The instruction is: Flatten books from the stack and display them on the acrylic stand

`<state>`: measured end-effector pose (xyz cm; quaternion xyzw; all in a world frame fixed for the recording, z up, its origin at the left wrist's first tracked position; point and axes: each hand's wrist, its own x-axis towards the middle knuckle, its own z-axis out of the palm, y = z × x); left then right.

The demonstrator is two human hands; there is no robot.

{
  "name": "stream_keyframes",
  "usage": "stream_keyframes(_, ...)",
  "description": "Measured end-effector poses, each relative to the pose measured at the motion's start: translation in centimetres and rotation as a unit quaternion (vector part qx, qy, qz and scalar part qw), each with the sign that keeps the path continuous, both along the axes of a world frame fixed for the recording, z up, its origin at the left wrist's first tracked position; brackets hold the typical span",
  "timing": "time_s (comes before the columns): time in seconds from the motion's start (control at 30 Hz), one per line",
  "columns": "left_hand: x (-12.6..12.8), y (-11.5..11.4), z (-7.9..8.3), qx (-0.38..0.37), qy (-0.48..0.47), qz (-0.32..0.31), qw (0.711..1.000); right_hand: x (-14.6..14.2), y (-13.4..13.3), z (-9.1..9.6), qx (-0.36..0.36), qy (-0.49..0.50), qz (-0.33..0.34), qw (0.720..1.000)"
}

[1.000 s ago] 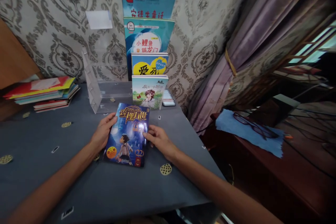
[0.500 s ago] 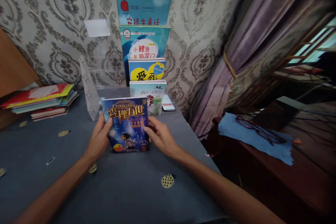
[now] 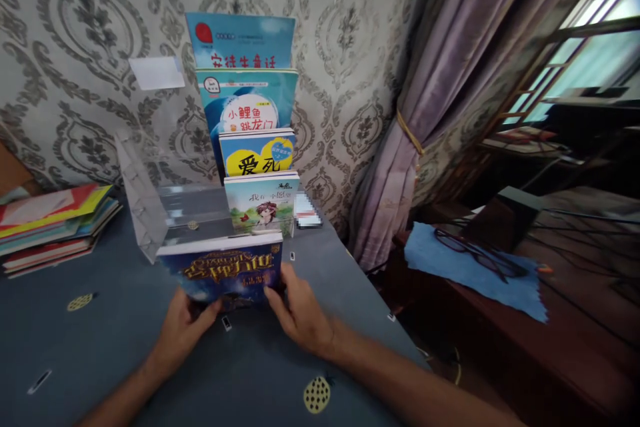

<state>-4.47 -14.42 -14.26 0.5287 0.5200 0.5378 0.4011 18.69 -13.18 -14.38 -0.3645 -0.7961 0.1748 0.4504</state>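
Observation:
Between my two hands is a dark blue book (image 3: 225,270) with gold title lettering, tipped so that its top page edge shows. My left hand (image 3: 183,327) grips its lower left corner, thumb on the cover. At the right side my right hand (image 3: 299,307) closes on the edge, thumb in front. Just behind it stands a clear tiered stand (image 3: 143,197). On its right half, books rise in steps: a pale green one (image 3: 263,203) with a drawn figure, a blue and yellow one (image 3: 257,155), a teal one (image 3: 250,97), and a tall blue one (image 3: 240,37) at the back.
A pile of books and folders (image 3: 55,220) lies on the grey-blue tablecloth (image 3: 115,360) at left. Behind the stand's right side is a partly pixelated card (image 3: 307,210). Right of the table edge, glasses (image 3: 480,257) rest on a blue cloth (image 3: 425,253). A tied curtain (image 3: 400,147) hangs nearby.
The dark blue book has come nearer and tilted back, showing its top edge and uncovering the pale green book. My left hand has slid to its lower corner. The view has shifted right.

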Motion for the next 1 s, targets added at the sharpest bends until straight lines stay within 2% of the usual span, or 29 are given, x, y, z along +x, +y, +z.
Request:
stream_keyframes(0.17, 0.0, -0.2, -1.5, 0.026, 0.044, 0.044, 0.998, 0.2, -0.5, 0.4, 0.016, -0.018, -0.017, 1.000)
stream_keyframes(0.3, 0.1, -0.2, -1.9, 0.051, 0.091, 0.081, 0.991, 0.2, -0.5, 0.2, 0.030, -0.024, -0.013, 0.999)
stream_keyframes(0.43, 0.1, -0.2, -1.6, 0.067, 0.139, 0.079, 0.985, 0.2, -0.4, 0.0, 0.046, -0.021, -0.004, 0.999)
stream_keyframes(0.63, 0.1, -0.4, -0.9, 0.117, 0.180, 0.074, 0.974, 0.2, -0.5, 0.0, 0.029, -0.031, -0.018, 0.999)
stream_keyframes(1.0, 0.8, 1.0, 0.1, 0.123, 0.213, 0.035, 0.969, 1.0, 1.3, -0.1, 0.038, -0.053, -0.040, 0.997)
